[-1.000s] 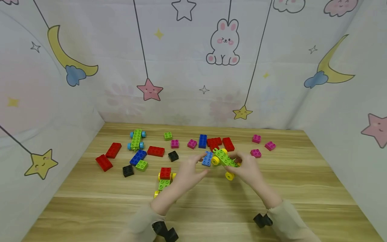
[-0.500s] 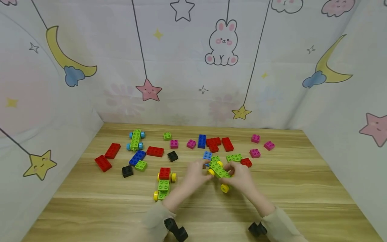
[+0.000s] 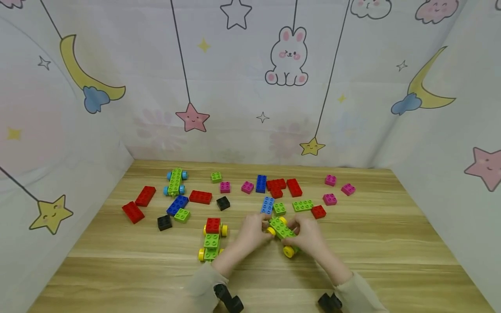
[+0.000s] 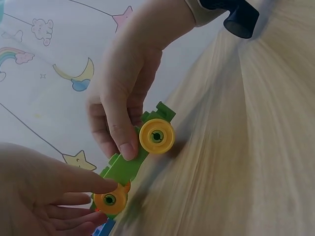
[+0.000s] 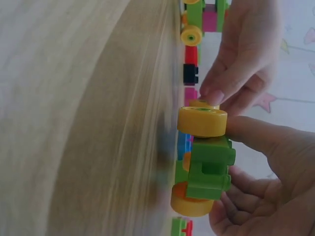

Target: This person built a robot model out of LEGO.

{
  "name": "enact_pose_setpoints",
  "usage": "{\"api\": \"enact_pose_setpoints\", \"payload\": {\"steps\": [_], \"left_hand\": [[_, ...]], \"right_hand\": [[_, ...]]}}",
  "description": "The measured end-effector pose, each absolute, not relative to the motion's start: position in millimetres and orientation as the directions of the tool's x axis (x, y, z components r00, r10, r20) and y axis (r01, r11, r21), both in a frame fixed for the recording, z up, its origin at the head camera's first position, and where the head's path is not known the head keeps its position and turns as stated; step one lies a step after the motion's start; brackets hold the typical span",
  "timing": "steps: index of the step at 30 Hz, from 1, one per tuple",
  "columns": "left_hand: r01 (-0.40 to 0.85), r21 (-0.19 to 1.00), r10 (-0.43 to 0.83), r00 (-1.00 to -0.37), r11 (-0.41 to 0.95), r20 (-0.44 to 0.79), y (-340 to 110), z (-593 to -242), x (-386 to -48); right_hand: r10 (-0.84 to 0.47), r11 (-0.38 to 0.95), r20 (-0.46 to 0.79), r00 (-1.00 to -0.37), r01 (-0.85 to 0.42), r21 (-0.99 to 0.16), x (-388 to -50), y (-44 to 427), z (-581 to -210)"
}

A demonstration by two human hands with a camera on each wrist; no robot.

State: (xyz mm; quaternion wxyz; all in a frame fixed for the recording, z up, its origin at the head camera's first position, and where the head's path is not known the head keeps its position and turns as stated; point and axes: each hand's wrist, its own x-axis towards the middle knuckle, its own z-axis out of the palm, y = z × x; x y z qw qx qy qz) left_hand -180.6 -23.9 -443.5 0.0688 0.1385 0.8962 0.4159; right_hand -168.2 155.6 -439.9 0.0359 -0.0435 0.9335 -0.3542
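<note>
My right hand [image 3: 309, 237] holds a green toy car base [image 3: 282, 228] with yellow wheels, thumb on one side and fingers on the other. At its far-left end, my left hand [image 3: 254, 232] pinches the base by a yellow wheel [image 4: 109, 199]. The base sits tilted diagonally, low over the table; whether all its wheels touch the wood is unclear. Left of my left hand stands another green toy car [image 3: 212, 240] with yellow wheels and a red brick [image 3: 213, 225] on top. Just beyond the hands lie a light blue brick [image 3: 268, 204] and a small green brick [image 3: 279, 209].
A green car base [image 3: 175, 181] with blue wheels stands at the back left. Loose red, blue, black and pink bricks lie around it. A long green brick [image 3: 303, 205] and a red brick [image 3: 318, 211] lie right of centre, several pink bricks [image 3: 330, 199] farther right. A printed cloth surrounds the table.
My right hand has brought the green car base nearer and slightly left. My left hand, earlier apart from it, now pinches its end. Green and red bricks behind it have come into view.
</note>
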Motion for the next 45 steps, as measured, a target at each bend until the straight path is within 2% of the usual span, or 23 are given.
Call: {"api": "enact_pose_setpoints", "payload": {"steps": [19,26,35,40,45], "left_hand": [[0.224,0.767,0.334,-0.943,0.602,0.014,-25,-454,-177],[0.161,0.797,0.305,-0.952,0.582,-0.031,-28,-451,-179],[0.245,0.714,0.329,-0.944,0.656,0.021,-27,-449,-180],[0.224,0.732,0.329,-0.944,0.644,0.000,-26,-446,-180],[0.181,0.744,0.315,-0.948,0.643,-0.041,-26,-441,-178]], "right_hand": [[-0.128,0.763,-0.069,-0.989,-0.054,-0.644,-166,152,-447],[-0.149,0.755,-0.084,-0.985,-0.058,-0.653,-166,152,-442],[-0.169,0.739,-0.103,-0.980,-0.057,-0.672,-166,155,-438],[-0.260,0.720,-0.064,-0.963,-0.149,-0.678,-169,169,-431],[-0.478,0.650,0.008,-0.879,-0.359,-0.670,-181,189,-424]]}}
